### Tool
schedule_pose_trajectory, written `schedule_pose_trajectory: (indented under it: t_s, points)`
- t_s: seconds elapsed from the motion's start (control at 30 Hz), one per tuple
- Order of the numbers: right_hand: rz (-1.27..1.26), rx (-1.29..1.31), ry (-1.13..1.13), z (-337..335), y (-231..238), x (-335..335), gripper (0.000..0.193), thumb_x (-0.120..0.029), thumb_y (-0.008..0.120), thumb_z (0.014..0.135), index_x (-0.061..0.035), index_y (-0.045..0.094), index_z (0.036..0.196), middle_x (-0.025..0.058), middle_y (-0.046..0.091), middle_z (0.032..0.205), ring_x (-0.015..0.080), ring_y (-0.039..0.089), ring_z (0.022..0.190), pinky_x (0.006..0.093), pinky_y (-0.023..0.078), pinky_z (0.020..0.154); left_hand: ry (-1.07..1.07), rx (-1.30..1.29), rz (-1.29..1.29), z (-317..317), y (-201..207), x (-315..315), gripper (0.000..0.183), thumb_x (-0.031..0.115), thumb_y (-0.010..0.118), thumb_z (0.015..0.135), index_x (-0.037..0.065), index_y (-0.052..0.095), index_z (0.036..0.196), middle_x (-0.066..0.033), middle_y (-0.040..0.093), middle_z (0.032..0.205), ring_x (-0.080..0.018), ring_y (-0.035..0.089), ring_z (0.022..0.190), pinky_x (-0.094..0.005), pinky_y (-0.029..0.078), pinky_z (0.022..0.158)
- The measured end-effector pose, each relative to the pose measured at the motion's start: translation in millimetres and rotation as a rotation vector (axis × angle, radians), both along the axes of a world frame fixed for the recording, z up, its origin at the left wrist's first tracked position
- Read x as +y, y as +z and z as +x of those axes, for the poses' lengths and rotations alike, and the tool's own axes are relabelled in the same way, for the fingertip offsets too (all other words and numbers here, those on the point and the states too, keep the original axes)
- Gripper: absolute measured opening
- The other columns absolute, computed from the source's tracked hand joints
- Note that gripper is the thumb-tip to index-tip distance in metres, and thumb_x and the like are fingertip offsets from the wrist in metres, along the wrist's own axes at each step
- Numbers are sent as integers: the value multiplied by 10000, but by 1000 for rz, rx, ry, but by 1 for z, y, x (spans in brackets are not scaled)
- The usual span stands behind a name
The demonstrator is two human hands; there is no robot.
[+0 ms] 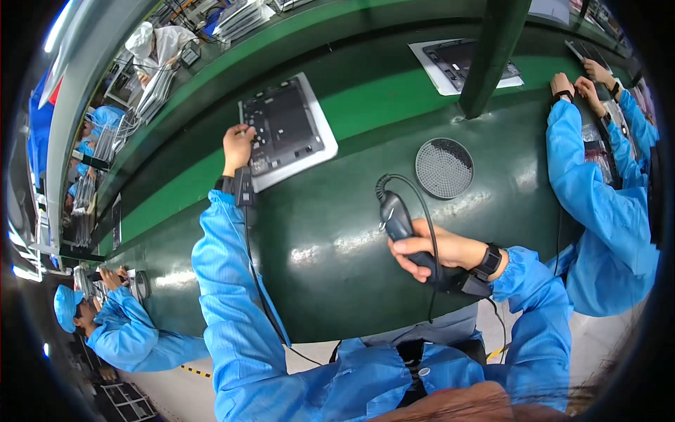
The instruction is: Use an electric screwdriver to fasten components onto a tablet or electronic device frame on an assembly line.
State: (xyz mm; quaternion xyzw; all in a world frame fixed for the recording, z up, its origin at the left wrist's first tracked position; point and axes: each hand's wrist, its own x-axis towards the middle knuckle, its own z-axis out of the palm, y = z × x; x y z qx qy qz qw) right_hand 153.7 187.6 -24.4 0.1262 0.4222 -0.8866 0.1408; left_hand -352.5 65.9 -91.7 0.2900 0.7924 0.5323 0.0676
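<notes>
My left hand (238,149) is at the left edge of a black device housing (285,126), its fingers curled over the rim. That housing is rectangular, with small fittings round its border, and lies on a white board (320,126) at the far side of the bench. My right hand (436,250) is wrapped round a dark corded electric screwdriver (396,214), held above the near bench. Its coiled cord end points away from me; the working tip is hidden. Beyond my right hand sits a round dish (444,169) filled with small dark pieces.
Another housing (460,60) on a white board lies at the far right, behind a green post (492,60). A co-worker's blue sleeves (587,190) reach in at the right; another person (119,316) works at the left. Cables run from both my wrists.
</notes>
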Motion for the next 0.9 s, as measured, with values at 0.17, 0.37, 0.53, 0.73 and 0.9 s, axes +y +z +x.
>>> schedule_pose_trajectory:
  t_s: [0.17,0.37,0.53,0.73,0.9]
  points:
    - [-44,27,17,-2,-1,2,278,-271,652,964,-20,534,954,62,581,655,103,538,457,271,473,441,228,831,-366,60,28,38,303,176,759,795,76,676,1069,-164,669,1069,-361,576,1106,-495,431,973]
    - [-66,-19,46,-2,-5,4,239,-223,647,958,-15,539,1005,58,578,682,110,537,486,278,484,483,-798,344,-59,240,55,119,238,112,740,828,29,668,1038,-132,662,973,-268,650,913,-375,523,815]
    - [-54,-51,82,-7,-1,4,231,-191,665,937,-8,534,983,60,573,707,105,549,525,288,513,534,-834,496,-70,282,47,128,522,203,864,690,46,552,1078,-111,547,1062,-315,527,1040,-409,449,898]
    - [-46,-16,83,-6,-8,3,209,-196,649,970,-11,553,981,44,586,687,103,562,512,254,465,488,-881,490,-64,252,34,141,327,159,780,779,9,625,1024,-125,598,997,-313,588,986,-414,489,857]
    - [-17,6,86,-4,-7,8,205,-194,641,975,-10,551,982,39,586,685,100,560,508,255,466,488,-1016,482,-75,247,33,150,196,107,710,831,2,633,977,-111,603,948,-315,592,954,-422,491,815]
